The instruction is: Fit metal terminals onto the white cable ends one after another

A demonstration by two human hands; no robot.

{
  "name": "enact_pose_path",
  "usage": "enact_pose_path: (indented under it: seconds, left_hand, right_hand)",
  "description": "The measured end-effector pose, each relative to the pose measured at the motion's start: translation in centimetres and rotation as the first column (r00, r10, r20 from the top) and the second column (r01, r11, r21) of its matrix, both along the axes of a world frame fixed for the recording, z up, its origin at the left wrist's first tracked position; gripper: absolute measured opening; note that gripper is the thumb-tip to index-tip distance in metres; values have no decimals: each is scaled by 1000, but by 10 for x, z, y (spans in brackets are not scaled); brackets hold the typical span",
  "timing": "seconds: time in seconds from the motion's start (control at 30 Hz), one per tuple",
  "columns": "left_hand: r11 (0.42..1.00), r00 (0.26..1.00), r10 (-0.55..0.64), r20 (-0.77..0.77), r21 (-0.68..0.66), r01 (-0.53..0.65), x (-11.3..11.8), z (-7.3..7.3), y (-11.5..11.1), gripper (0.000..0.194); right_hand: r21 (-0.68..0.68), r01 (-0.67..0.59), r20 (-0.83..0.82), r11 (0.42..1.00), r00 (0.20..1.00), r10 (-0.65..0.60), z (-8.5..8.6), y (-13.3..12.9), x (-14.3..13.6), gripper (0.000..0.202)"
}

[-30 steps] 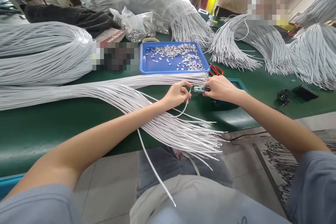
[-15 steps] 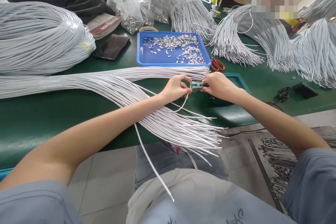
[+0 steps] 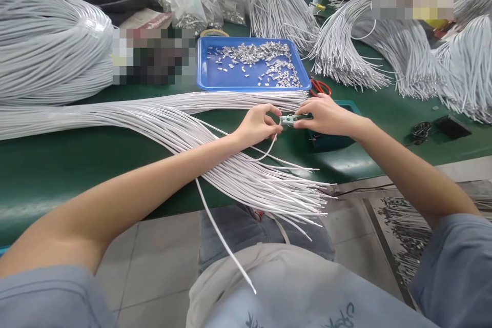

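Observation:
My left hand is closed, its thumb and fingertips pinching the end of one white cable, which curves back down to the loose bundle. Closed at the right, my right hand grips a small pale-green hand tool with a dark handle; its exact kind is not clear. The tool's head meets the cable end at my left fingertips, which hide the point of contact. Under my left forearm a bundle of white cables fans out over the table edge, and a second strand of cables runs straight behind my hands.
A blue tray holds many small metal pieces. Red-handled scissors and a dark green box lie by my right hand. Grey cable bundles and plastic bags line the back. A black cord lies at right.
The view has tilted slightly, so the table things sit higher. My right fingers have shifted a little on the tool; my left hand keeps its pinch on the cable.

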State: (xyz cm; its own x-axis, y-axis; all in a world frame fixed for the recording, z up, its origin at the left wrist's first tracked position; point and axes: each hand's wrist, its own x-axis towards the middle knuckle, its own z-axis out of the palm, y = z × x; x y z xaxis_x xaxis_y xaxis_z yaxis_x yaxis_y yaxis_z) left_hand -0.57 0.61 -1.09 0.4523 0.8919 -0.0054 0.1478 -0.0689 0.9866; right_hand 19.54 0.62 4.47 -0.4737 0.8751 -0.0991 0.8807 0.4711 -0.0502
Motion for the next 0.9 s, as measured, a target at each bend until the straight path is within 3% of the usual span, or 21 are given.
enact_pose_path:
  seconds: [0.17, 0.37, 0.43, 0.53, 0.57, 0.63, 0.7, 0.8, 0.9]
  left_hand:
    - [1000, 1000, -14, 4, -17, 14, -1, -1, -1, 27]
    - [999, 999, 45, 5, 15, -45, -5, -3, 0, 30]
    - [998, 1000, 29, 0, 52, -29, -5, -4, -1, 36]
    - [968, 987, -108, -119, 216, 132, -4, -5, -9, 35]
    - [926, 964, -164, -208, 303, 223, -3, -4, -13, 29]
    - [779, 886, -226, -405, 471, 414, -3, -3, -24, 16]
    - [602, 796, -229, -560, 562, 568, -2, -1, -36, 13]
    - [357, 667, -222, -711, 578, 734, -1, 5, -51, 19]
    - [199, 592, -206, -779, 559, 805, 0, 14, -64, 19]
  right_hand:
    - [74, 179, -91, 981, 981, -172, -5, 5, 12, 40]
    - [103, 193, -183, 976, 968, -172, -8, 8, 20, 34]
    - [164, 225, -343, 961, 926, -158, -7, 7, 20, 31]
    - [258, 289, -651, 922, 757, -55, -4, -2, 12, 27]
    - [245, 291, -724, 925, 689, -25, -4, -7, 6, 28]
    - [139, 194, -799, 971, 602, -6, -7, -15, -11, 27]
    - [29, 39, -790, 999, 613, -1, -13, -22, -29, 27]
    - [-95, -134, -742, 986, 670, 20, -31, -26, -53, 27]
    - [-216, -261, -740, 941, 672, 16, -51, -29, -65, 26]
